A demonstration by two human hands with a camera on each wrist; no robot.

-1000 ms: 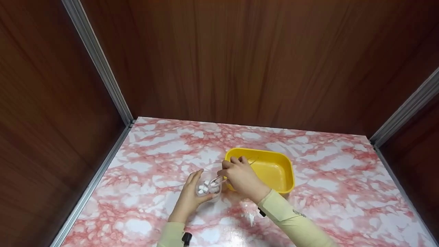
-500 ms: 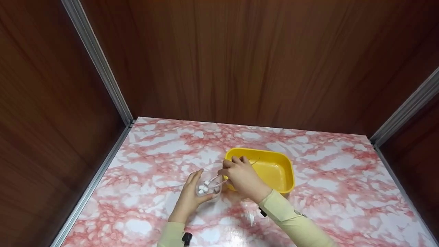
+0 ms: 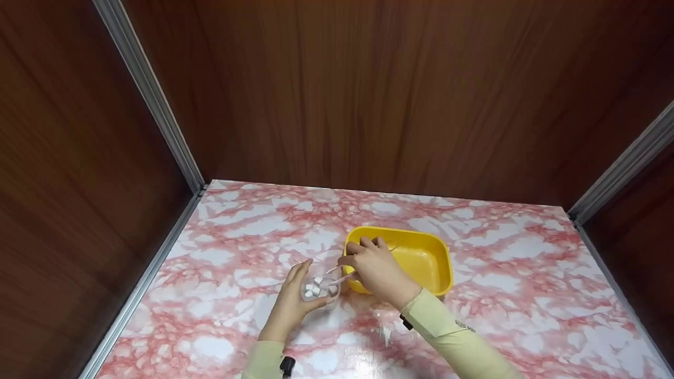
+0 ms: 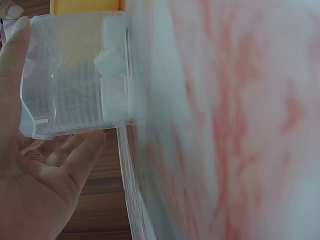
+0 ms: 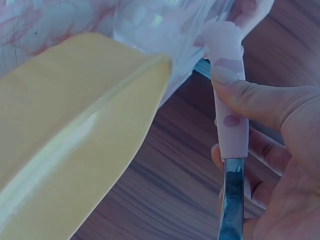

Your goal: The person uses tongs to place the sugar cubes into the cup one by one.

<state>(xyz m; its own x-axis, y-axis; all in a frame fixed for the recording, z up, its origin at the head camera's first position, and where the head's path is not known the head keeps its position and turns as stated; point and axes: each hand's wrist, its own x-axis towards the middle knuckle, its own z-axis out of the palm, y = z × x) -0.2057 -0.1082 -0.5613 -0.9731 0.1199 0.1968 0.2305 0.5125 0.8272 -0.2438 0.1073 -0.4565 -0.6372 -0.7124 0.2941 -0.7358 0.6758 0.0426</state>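
Note:
A small clear plastic container (image 4: 75, 75) stands on the table with several white cubes (image 3: 313, 289) at its bottom. My left hand (image 3: 288, 302) grips it from the left, thumb on the near side and fingers on the far side. My right hand (image 3: 378, 271) holds a pair of tongs (image 5: 231, 115), metal with pink, spotted ends, pinched between thumb and fingers. In the head view the spread pink ends point left and overlap the container's rim. No cube shows between them.
Right behind the right hand sits a yellow basin (image 3: 424, 260), its left rim close to the container. All stand on a red-and-white marbled tabletop (image 3: 505, 295). Brown wood-patterned panels (image 3: 358, 105) with metal corner rails (image 3: 152, 95) rise around the table.
My right hand has shifted slightly right, drawing the tong ends back from the cubes toward the container's rim. The left hand and container stay in place.

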